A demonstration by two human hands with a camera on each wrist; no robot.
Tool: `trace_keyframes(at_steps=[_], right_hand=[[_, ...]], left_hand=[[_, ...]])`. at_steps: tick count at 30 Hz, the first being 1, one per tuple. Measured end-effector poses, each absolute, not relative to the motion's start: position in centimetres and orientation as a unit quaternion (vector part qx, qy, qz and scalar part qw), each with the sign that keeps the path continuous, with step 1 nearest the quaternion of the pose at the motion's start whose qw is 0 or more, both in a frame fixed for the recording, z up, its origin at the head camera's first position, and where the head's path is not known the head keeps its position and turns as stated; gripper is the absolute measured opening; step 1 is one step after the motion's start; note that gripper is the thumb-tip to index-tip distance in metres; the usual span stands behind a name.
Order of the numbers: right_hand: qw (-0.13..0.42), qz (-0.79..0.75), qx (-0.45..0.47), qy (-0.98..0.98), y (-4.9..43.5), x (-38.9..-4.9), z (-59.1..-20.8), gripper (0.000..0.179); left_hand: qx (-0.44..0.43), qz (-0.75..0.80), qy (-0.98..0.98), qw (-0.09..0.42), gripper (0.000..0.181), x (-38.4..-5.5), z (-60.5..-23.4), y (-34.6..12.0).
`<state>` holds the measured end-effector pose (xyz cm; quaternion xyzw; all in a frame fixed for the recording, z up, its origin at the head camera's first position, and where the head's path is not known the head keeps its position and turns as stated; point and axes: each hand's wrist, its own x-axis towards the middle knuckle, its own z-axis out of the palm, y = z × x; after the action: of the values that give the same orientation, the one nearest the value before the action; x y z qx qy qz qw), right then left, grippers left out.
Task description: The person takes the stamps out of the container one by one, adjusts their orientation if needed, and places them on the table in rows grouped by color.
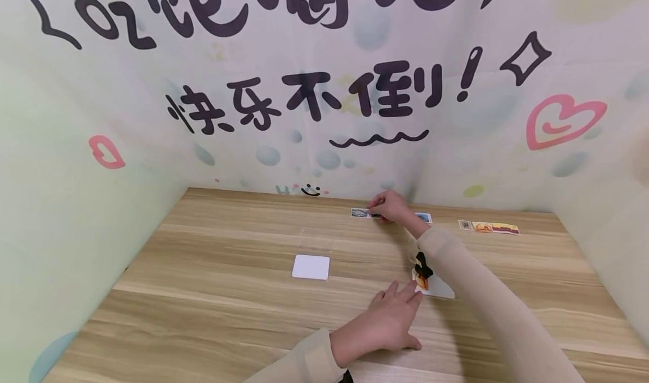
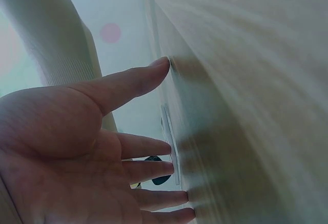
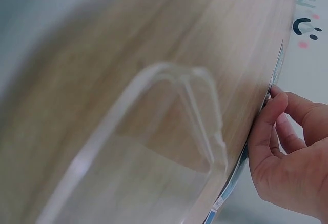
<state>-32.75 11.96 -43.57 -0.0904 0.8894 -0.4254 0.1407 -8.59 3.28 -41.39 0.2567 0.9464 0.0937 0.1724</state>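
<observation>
At the back of the table my right hand [image 1: 390,207] pinches the middle of a strip of postage stamps [image 1: 359,213] with thumb and fingertips. In the right wrist view, the stamp strip [image 3: 237,175] runs along beside that hand [image 3: 287,147], partly hidden by its fingers. My left hand [image 1: 387,318] rests on the table nearer the front, fingers straight and spread. Just beyond its fingertips lie a pale, round-cornered sheet [image 1: 438,290], an orange picture piece [image 1: 421,281] and a small black object [image 1: 422,266]. The left wrist view shows the left palm [image 2: 61,147] holding nothing.
A white card [image 1: 311,267] lies left of centre, with a clear plastic piece [image 1: 316,240] behind it. Further right are a small stamp [image 1: 465,225] and a yellow-red stamp strip [image 1: 497,228]. A transparent plastic edge [image 3: 154,75] blurs the right wrist view. A printed cloth [image 1: 253,163] backs the table.
</observation>
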Motion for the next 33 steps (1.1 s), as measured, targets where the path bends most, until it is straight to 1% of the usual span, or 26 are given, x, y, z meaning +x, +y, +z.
trace_keyframes(at_steps=[9,20,26,33], right_hand=[[0.145,-0.434,-0.082,0.885,12.1,-32.6,-43.8,0.018],[0.139,-0.453,-0.121,0.872,13.0,-32.2,-43.4,0.021],[0.148,-0.480,-0.138,0.853,13.4,-32.0,-43.0,0.022],[0.173,-0.515,-0.147,0.827,14.0,-32.1,-42.9,0.027]], left_hand=[[0.259,0.092,0.946,0.171,0.090,-8.6,-41.6,3.3],[0.259,0.091,0.945,0.177,0.090,-8.3,-41.3,3.3],[0.260,0.092,0.945,0.175,0.090,-8.4,-41.3,3.3],[0.258,0.086,0.947,0.169,0.091,-8.5,-41.5,3.3]])
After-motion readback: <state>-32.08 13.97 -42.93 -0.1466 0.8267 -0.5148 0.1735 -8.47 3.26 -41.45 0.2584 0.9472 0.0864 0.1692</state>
